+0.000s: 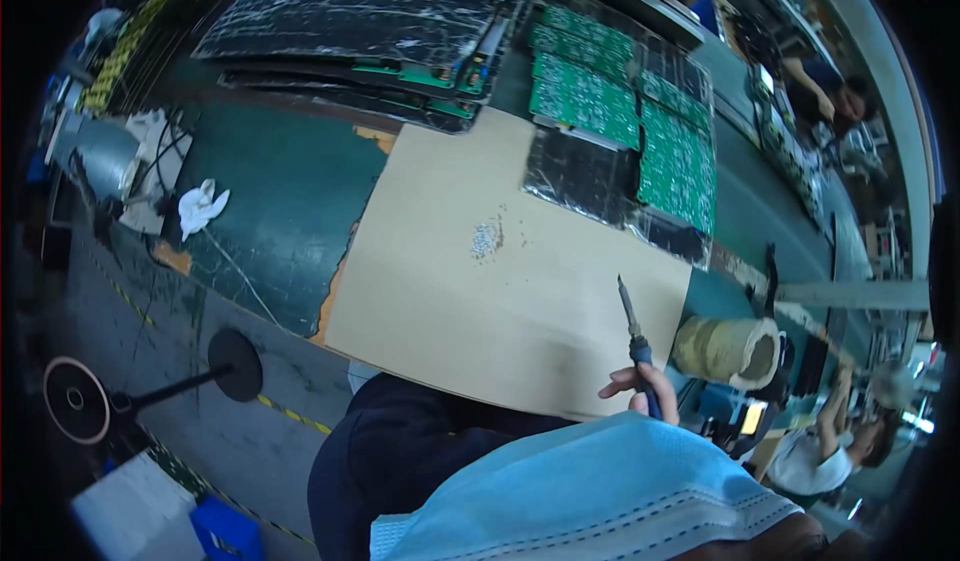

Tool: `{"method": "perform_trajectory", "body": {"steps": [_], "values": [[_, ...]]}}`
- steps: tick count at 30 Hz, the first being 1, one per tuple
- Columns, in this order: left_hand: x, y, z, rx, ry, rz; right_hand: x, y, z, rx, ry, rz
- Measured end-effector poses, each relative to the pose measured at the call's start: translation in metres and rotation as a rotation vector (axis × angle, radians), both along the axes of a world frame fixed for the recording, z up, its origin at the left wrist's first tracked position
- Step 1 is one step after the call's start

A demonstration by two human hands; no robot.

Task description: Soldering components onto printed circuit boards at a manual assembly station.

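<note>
My right hand [655,389] is closed around the handle of a soldering iron [632,323], near the right edge of a tan cardboard sheet [430,291]. The iron's dark tip points up and away over the sheet. Farther in, a small heap of silvery bits [486,241] lies on the cardboard, with brownish specks scattered around it. Just right of the hand lies a thick yellowish hollow cylinder [715,349], its open end facing right. My left hand does not show; a light blue mask covers much of the lower edge.
Green circuit boards [585,101] lie on a scuffed black tray [580,176] at the back right. More black trays [350,21] are stacked at the far left. A crumpled white cloth [202,209] rests on the green bench. Two people sit at the right.
</note>
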State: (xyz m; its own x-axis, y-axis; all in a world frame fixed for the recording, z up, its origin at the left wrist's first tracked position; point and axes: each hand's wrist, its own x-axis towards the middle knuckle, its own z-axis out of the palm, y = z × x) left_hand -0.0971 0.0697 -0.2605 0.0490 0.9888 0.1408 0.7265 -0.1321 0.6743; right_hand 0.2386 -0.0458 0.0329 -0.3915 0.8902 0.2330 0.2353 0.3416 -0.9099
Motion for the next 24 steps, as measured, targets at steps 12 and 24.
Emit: {"method": "perform_trajectory", "body": {"steps": [12,24], "values": [[0.093,-0.115,-0.039,-0.075,-0.273,-0.055,-0.002,0.018,-0.059,0.242,0.048,0.051],[0.033,-0.231,0.276,-0.587,0.182,-0.588,0.006,0.016,-0.083,0.149,0.210,-0.090]]}}
